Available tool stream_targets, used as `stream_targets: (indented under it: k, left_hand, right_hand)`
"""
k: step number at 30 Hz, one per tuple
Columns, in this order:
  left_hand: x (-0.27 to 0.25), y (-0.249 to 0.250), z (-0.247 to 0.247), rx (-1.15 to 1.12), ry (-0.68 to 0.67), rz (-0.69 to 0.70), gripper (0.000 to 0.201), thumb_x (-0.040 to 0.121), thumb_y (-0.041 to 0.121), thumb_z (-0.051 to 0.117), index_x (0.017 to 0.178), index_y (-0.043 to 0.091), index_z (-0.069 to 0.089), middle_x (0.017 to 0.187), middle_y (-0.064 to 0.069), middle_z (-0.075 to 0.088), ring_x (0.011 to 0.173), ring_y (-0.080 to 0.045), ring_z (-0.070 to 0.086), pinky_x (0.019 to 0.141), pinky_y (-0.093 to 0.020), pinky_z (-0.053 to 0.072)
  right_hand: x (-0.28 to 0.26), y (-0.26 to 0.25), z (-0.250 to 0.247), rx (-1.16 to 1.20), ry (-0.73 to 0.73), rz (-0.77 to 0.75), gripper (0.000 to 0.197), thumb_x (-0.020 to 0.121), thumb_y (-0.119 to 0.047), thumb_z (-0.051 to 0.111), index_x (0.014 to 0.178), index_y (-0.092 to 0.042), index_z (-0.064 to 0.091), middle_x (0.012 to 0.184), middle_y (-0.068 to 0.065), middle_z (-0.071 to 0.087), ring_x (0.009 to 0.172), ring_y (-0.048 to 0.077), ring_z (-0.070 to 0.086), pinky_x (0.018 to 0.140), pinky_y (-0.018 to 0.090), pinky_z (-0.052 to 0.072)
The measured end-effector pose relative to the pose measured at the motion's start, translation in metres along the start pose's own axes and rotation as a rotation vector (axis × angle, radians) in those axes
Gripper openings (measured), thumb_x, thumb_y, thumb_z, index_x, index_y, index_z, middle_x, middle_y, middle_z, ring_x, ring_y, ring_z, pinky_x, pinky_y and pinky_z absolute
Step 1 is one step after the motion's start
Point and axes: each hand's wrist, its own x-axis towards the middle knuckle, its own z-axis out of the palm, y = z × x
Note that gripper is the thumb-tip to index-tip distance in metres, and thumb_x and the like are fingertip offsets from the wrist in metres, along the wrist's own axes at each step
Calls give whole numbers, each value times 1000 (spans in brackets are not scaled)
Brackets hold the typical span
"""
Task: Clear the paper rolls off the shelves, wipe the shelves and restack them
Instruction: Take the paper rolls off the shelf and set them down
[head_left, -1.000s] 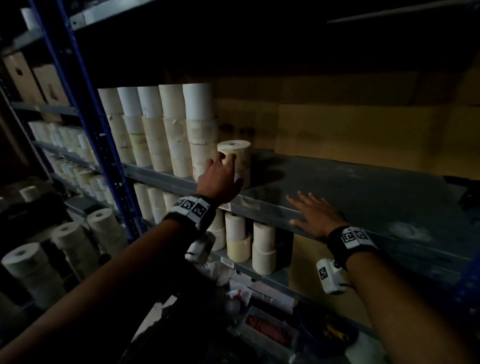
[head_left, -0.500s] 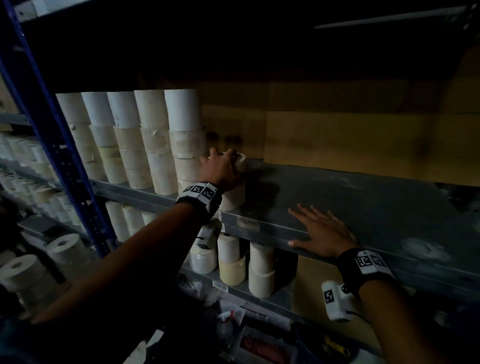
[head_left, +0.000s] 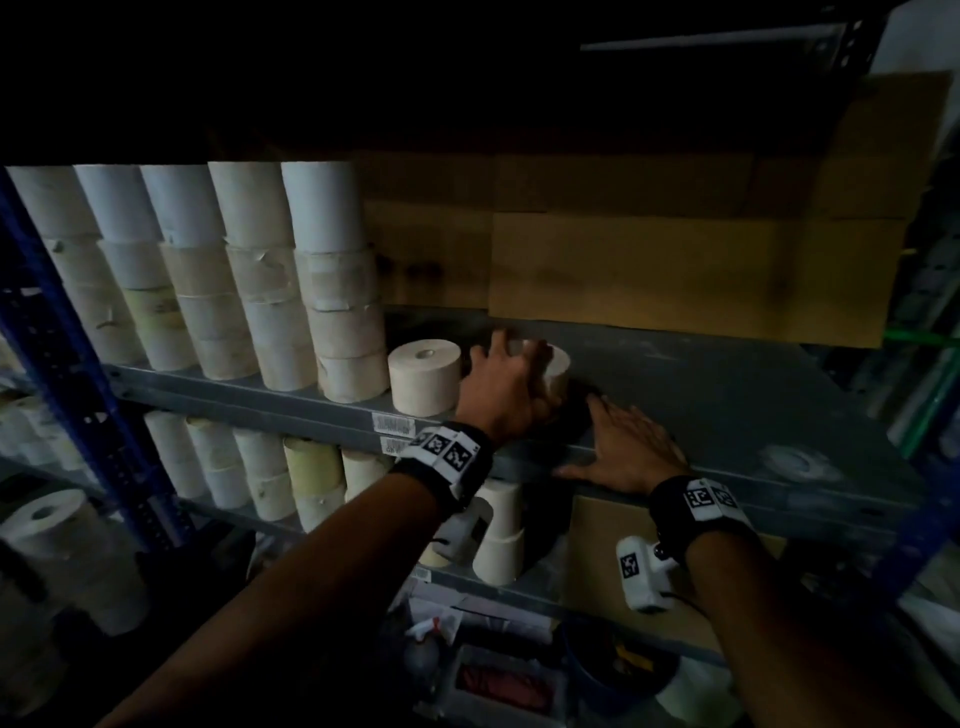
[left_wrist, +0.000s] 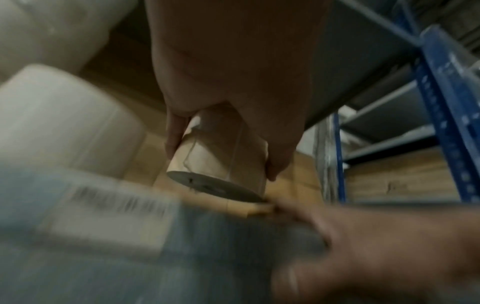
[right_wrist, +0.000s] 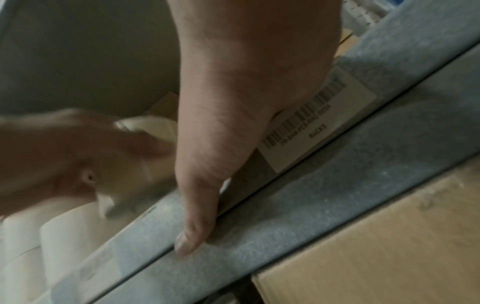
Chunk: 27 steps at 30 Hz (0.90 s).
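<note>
My left hand (head_left: 511, 382) grips a beige paper roll (head_left: 556, 366) from above, over the grey shelf (head_left: 727, 395). In the left wrist view the same paper roll (left_wrist: 223, 156) hangs tilted between thumb and fingers of the left hand (left_wrist: 226, 144), its flat underside showing. Another single roll (head_left: 425, 375) stands upright just left of it. Tall stacks of rolls (head_left: 249, 280) fill the shelf's left part. My right hand (head_left: 621, 447) lies flat on the shelf's front edge, fingers straight. The right hand's thumb (right_wrist: 200, 205) presses the shelf lip (right_wrist: 285, 205).
Cardboard sheets (head_left: 685, 275) line the shelf's back. A blue upright post (head_left: 57, 364) stands at the left. More rolls (head_left: 291, 467) sit on the lower shelf, and large rolls (head_left: 47, 525) lie at the far left. A barcode label (right_wrist: 311, 127) is stuck on the shelf lip.
My left hand lifted the top roll off the short pile and carried it right, leaving one roll standing. The right hand stayed flat on the shelf edge. The head view shifted right.
</note>
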Motion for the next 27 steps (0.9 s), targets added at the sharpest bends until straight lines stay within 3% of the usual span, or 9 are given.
stream_targets:
  k: [4,7,10,15,18,23,27]
  left_hand:
    - [-5,-11,19,-9,-18,-5,81,84,68,70,150,29,43,152,-16,36,125,-47,49,97,-58,53]
    - [-2,-29,-2,3,60,39,76,89,79,54,141,24,52,136,-13,50,117,-39,58,91,-52,56]
    - [9,-57,-34,73,40,-53,79,94,83,35,142,22,52,142,-13,49,130,-37,48,97,-53,52]
    - [22,-108,-29,381,-219,-125,80,93,72,52,159,33,29,159,-16,35,140,-46,34,111,-54,42]
    - [18,-110,-23,387,-203,-120,85,93,65,59,163,35,21,159,-16,33,139,-46,34,112,-52,37]
    - [17,-105,-33,326,-236,-138,85,89,62,66,159,35,26,157,-15,33,137,-49,38,113,-55,37]
    - [14,-104,-41,345,-253,-136,78,94,57,61,159,32,27,156,-16,34,135,-50,39,109,-55,40]
  right_hand:
    - [-1,-1,-2,44,45,-5,133,62,-87,72,163,-31,4,166,5,35,149,26,40,127,44,22]
    - [1,0,1,29,27,17,138,59,-94,66,163,-32,1,167,7,34,149,28,39,127,45,23]
    - [1,-1,0,20,6,23,139,59,-94,66,164,-32,-2,168,7,31,150,29,37,127,45,22]
    - [-3,-7,-7,31,-16,40,141,62,-90,72,164,-33,-6,171,7,25,152,33,33,125,44,25]
    - [-4,-10,-9,35,-19,52,142,62,-90,71,164,-33,-9,171,7,24,151,34,35,123,44,27]
    - [-4,-16,-14,105,-84,97,144,61,-91,71,163,-34,-13,172,7,21,153,36,31,124,47,24]
    - [-3,-20,-10,255,-71,113,144,58,-92,72,161,-40,-15,172,3,23,155,35,26,128,53,14]
